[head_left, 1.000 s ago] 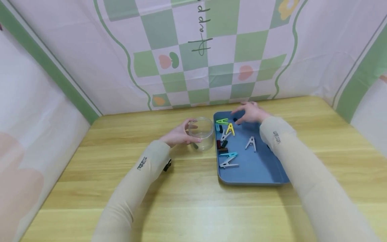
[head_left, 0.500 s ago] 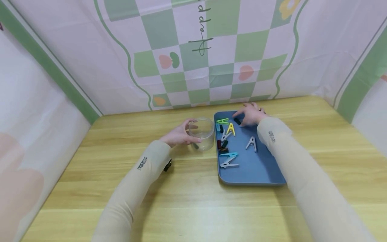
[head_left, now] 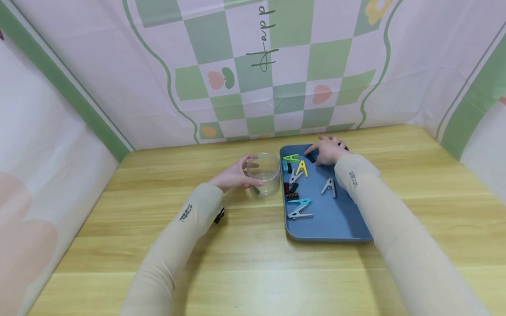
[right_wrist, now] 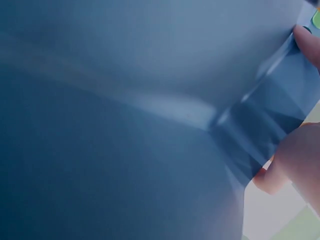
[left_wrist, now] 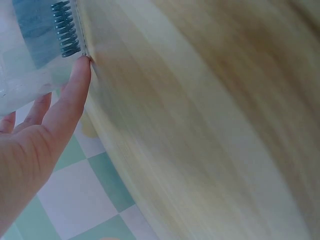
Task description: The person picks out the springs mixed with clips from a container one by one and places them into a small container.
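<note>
My left hand [head_left: 234, 174] grips a clear round jar [head_left: 269, 184] from its left side, thumb in front and fingers behind. Inside the jar lies a dark green coil spring [left_wrist: 65, 29], plain in the left wrist view. At the far end of a blue tray [head_left: 316, 226], my right hand [head_left: 329, 151] reaches down with its fingertips at a small black spring [head_left: 310, 158] on the tray floor. The right wrist view has one fingertip [right_wrist: 307, 42] inside the tray wall and other fingers outside it; the spring is mostly hidden there.
Along the tray's left side lie several clothespins, among them a green one [head_left: 291, 158], a yellow one [head_left: 301, 168] and a light blue one [head_left: 302, 202]. Several small springs, including a dark red one [head_left: 286, 188], lie between them. A grey clothespin [head_left: 329, 187] lies mid-tray.
My right hand has lowered slightly and shifted a little, its fingertips coming down at the black spring, now more visible. Over the last half second it barely moves. My left hand and the jar stay put.
</note>
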A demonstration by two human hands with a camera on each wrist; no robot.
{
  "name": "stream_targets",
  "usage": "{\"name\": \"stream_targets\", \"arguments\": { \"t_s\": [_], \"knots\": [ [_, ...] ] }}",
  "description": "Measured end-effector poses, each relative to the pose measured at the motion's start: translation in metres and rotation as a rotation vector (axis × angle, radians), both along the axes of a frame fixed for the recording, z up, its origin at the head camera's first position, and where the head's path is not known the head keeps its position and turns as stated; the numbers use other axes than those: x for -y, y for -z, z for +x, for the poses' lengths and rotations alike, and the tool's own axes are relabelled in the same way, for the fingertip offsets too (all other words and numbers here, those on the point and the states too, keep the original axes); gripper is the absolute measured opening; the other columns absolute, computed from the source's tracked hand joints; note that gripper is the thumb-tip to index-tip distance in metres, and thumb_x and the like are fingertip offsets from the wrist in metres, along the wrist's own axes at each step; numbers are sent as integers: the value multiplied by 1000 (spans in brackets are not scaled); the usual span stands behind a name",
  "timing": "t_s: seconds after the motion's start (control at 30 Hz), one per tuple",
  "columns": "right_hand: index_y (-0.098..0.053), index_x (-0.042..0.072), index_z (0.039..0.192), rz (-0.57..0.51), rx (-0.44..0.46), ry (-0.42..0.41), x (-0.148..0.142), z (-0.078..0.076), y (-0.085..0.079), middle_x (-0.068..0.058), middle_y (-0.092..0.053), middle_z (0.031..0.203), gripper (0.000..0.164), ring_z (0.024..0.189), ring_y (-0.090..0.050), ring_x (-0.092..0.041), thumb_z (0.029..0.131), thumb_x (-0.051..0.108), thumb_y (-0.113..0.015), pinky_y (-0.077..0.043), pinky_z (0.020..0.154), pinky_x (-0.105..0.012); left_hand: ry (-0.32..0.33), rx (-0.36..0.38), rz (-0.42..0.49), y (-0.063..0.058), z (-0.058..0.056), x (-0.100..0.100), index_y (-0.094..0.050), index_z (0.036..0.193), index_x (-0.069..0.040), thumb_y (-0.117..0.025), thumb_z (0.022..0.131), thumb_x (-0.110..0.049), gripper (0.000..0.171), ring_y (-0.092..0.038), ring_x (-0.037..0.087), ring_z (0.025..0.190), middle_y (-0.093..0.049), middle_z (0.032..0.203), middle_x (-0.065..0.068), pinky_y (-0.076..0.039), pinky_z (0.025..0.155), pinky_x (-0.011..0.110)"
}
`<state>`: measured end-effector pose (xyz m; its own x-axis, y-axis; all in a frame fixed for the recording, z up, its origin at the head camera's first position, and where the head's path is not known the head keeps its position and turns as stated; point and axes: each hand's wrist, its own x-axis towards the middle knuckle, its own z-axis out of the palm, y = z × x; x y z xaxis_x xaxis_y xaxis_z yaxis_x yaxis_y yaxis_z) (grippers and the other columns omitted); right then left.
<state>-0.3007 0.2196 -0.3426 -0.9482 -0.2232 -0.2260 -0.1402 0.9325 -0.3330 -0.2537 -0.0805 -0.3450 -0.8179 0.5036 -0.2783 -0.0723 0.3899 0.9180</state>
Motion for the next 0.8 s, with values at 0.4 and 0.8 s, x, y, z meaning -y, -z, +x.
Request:
{"name": "stream_targets", "arguments": {
  "t_s": [0.4, 0.8],
  "knots": [
    [-62, 13, 125, -25, -31, 5, 0, 1, 0, -29, -9, 153, 43, 133, 0, -56, 82, 10, -69, -3, 102, -70, -15, 10, 8, -2, 2, 0, -22, 147, -18, -71, 81, 0, 84, -57, 12, 77, -32, 149, 13, -44, 60, 21],
    [-63, 9, 121, -47, -40, 37, 1, 5, 0, -29, -10, 153, 39, 134, 0, -55, 83, 9, -68, -2, 103, -69, 4, -17, -3, -2, 2, 0, -22, 147, -18, -71, 81, -2, 84, -53, 10, 71, -32, 149, 14, -45, 62, 21]
  ]
}}
